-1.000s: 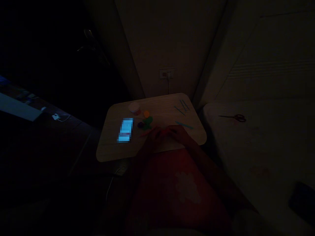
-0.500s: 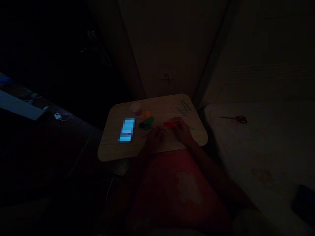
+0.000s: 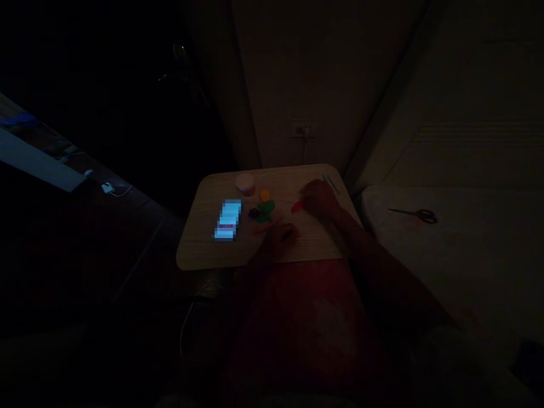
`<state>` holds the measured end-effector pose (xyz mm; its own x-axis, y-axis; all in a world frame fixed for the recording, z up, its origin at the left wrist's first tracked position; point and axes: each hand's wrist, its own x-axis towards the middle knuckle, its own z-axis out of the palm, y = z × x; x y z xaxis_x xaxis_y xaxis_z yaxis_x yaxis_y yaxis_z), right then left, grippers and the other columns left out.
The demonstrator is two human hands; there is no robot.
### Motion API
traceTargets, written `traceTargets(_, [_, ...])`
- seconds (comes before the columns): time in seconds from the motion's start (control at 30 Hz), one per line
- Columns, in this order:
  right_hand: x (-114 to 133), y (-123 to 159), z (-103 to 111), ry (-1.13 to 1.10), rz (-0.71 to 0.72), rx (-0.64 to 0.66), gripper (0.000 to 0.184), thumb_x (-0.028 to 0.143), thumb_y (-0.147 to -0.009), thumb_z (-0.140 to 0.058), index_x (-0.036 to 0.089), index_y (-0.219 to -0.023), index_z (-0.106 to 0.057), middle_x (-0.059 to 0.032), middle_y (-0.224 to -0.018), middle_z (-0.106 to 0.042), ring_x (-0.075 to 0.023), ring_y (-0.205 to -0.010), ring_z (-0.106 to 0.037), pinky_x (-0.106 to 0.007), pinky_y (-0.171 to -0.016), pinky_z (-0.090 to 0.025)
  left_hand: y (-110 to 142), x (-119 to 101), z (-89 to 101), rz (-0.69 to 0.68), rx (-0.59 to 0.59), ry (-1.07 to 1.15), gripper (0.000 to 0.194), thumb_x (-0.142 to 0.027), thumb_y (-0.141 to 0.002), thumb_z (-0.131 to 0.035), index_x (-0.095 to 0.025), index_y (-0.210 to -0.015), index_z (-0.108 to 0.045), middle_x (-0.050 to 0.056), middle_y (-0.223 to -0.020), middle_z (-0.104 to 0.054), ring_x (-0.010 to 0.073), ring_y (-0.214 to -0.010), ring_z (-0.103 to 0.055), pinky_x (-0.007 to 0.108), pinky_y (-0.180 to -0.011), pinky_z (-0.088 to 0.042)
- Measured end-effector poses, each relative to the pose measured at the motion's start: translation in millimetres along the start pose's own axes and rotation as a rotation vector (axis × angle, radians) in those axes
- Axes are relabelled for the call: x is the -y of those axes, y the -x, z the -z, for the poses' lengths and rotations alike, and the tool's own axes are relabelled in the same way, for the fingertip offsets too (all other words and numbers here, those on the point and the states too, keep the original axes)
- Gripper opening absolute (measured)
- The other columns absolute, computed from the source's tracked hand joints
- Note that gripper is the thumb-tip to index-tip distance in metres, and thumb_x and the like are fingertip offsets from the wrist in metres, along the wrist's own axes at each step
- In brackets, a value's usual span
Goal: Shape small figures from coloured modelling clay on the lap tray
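Note:
The room is very dark, so fine detail is lost. My right hand (image 3: pixel 321 198) is over the right part of the small table (image 3: pixel 191 249), its fingers curled downward. A bright red soft-looking piece (image 3: pixel 297 207) pokes out at its left side; I cannot tell whether the hand grips it. My left hand (image 3: pixel 283 237) rests near the table's front edge with curled fingers, and what they hold, if anything, is hidden. Just beyond it lie thin reddish strips (image 3: pixel 267 226). Green leaf-like pieces (image 3: pixel 266 209), a dark purple lump (image 3: pixel 254 213) and an orange piece (image 3: pixel 265 195) sit together farther back.
A lit phone (image 3: pixel 228 220) lies on the table's left. Behind it stands a pale round tub (image 3: pixel 245 183). Thin dark sticks (image 3: pixel 331 184) lie at the back right corner. Scissors (image 3: pixel 419 215) rest on a pale bed-like surface at right. A wall socket (image 3: pixel 304 129) has a plug in it.
My right hand has moved away from my left, toward the back right, and now covers part of the sticks. The red piece has turned to a slant. The camera view has shifted a little.

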<state>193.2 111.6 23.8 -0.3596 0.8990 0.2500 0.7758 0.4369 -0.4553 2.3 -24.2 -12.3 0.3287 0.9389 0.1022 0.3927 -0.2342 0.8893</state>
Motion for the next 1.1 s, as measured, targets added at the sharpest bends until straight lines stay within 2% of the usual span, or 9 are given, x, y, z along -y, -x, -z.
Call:
traceTargets(0.1, [16, -17, 7, 0.005, -0.013, 0.008, 0.027, 0.023, -0.091, -0.056, 0.013, -0.106, -0.077, -0.0180, -0.120, -0.071, -0.0310, -0.112, -0.063, -0.040, -0.100, -0.046, 0, 0, -1.3, -0.017, 0.010, 0.013, 0.023, -0.034, -0.094, -0.053, -0.017, -0.083, -0.064, 0.001, -0.079, -0.064, 0.0151, -0.074, -0.056, 0.028, -0.071, -0.043])
traceTargets(0.2, [46, -36, 3, 0.010, -0.054, 0.107, 0.028, 0.032, -0.094, -0.056, 0.016, -0.105, -0.076, -0.0157, -0.115, -0.074, -0.0285, -0.106, -0.067, -0.037, -0.094, -0.049, 0, 0, -2.4, -0.035, 0.010, 0.031, 0.024, -0.034, -0.095, -0.052, -0.017, -0.084, -0.065, 0.001, -0.081, -0.065, 0.0149, -0.074, -0.056, 0.028, -0.071, -0.043])
traceTargets(0.3, [82, -52, -13, 0.033, -0.099, 0.164, 0.041, 0.050, -0.095, -0.056, 0.015, -0.108, -0.073, -0.0173, -0.114, -0.074, -0.0311, -0.106, -0.069, -0.039, -0.090, -0.052, -1, 0, -3.1, -0.060, 0.007, 0.025, 0.024, -0.032, -0.094, -0.052, -0.016, -0.082, -0.066, 0.002, -0.082, -0.065, 0.0153, -0.075, -0.057, 0.028, -0.072, -0.043])
traceTargets(0.37, [104, -59, -27, 0.057, -0.110, 0.186, 0.053, 0.059, -0.092, -0.058, 0.013, -0.118, -0.067, -0.0200, -0.120, -0.072, -0.0343, -0.110, -0.068, -0.042, -0.090, -0.053, -1, 0, -3.5, -0.053, 0.000, 0.019, 0.023, -0.031, -0.093, -0.053, -0.016, -0.081, -0.066, 0.002, -0.082, -0.065, 0.0158, -0.076, -0.058, 0.028, -0.073, -0.044])
traceTargets(0.47, [123, -64, -45, 0.133, -0.094, 0.240, 0.067, 0.060, -0.084, -0.069, 0.009, -0.127, -0.062, -0.0250, -0.126, -0.068, -0.0369, -0.114, -0.067, -0.045, -0.094, -0.053, -1, -1, -4.2, -0.007, -0.010, 0.008, 0.021, -0.029, -0.090, -0.053, -0.016, -0.080, -0.066, 0.001, -0.077, -0.065, 0.0159, -0.074, -0.057, 0.027, -0.070, -0.043])
traceTargets(0.53, [125, -67, -51, 0.170, -0.098, 0.243, 0.063, 0.050, -0.083, -0.074, 0.009, -0.128, -0.063, -0.0267, -0.127, -0.067, -0.0374, -0.114, -0.067, -0.045, -0.095, -0.053, 0, -1, -4.8, 0.002, -0.003, 0.015, 0.020, -0.029, -0.090, -0.053, -0.016, -0.081, -0.066, 0.000, -0.075, -0.064, 0.0153, -0.071, -0.056, 0.027, -0.068, -0.042])
traceTargets(0.63, [113, -75, -53, 0.165, -0.139, 0.273, 0.037, 0.033, -0.088, -0.069, 0.009, -0.116, -0.071, -0.0263, -0.121, -0.071, -0.0348, -0.106, -0.071, -0.038, -0.086, -0.055, 0, 1, -6.0, -0.031, 0.005, 0.060, 0.020, -0.029, -0.091, -0.053, -0.016, -0.083, -0.066, 0.000, -0.074, -0.064, 0.0143, -0.069, -0.056, 0.026, -0.066, -0.041])
traceTargets(0.87, [75, -93, -30, -0.014, 0.041, 0.155, 0.028, 0.034, -0.087, -0.066, 0.010, -0.096, -0.079, -0.0137, -0.095, -0.078, -0.0250, -0.089, -0.070, -0.030, -0.077, -0.049, 0, 0, -7.6, -0.045, 0.003, 0.045, 0.019, -0.028, -0.091, -0.052, -0.017, -0.081, -0.065, 0.000, -0.076, -0.064, 0.0139, -0.070, -0.055, 0.026, -0.066, -0.041])
traceTargets(1.1, [86, -92, -15, -0.166, 0.011, 0.020, 0.028, 0.038, -0.080, -0.071, 0.011, -0.076, -0.074, -0.0095, -0.076, -0.072, -0.0191, -0.071, -0.062, -0.028, -0.065, -0.042, 0, -1, -7.5, -0.036, -0.036, 0.107, 0.019, -0.030, -0.090, -0.053, -0.017, -0.083, -0.065, 0.002, -0.078, -0.065, 0.0142, -0.070, -0.055, 0.026, -0.064, -0.042])
